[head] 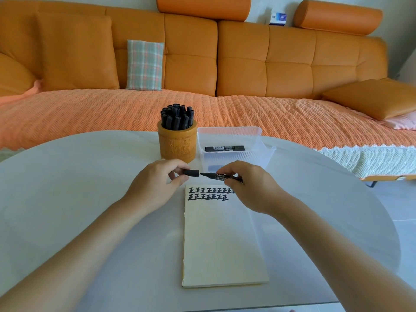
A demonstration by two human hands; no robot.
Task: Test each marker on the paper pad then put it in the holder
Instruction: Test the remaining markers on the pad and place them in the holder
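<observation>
**Cap off, marker held above the pad**

The marker lies level in the air just over the far edge of the paper pad, its bare tip pointing left. The right hand pinches its barrel between fingers and thumb. The left hand pinches the black cap, which sits just off the tip, a small gap between them.

The pad lies flat on the white table, its long side running near to far. Two rows of black characters fill its far end; the right end of the upper row is hidden behind the right hand. The rest of the sheet is blank.

Just beyond the hands stands the carved wooden holder, packed with black markers standing upright. Touching or nearly touching it on the right is a clear plastic bin with what looks like two more markers lying flat inside; its ribbed wall blurs them. Something bluish shows low through its near wall, too vague to name.

The table is open on both sides of the pad, and its rounded edge curves away left and right. Past the far edge runs an orange sofa with a woven orange throw, a plaid cushion and a small box on its back ledge, print unreadable. Both forearms run out of the bottom of the view.
</observation>
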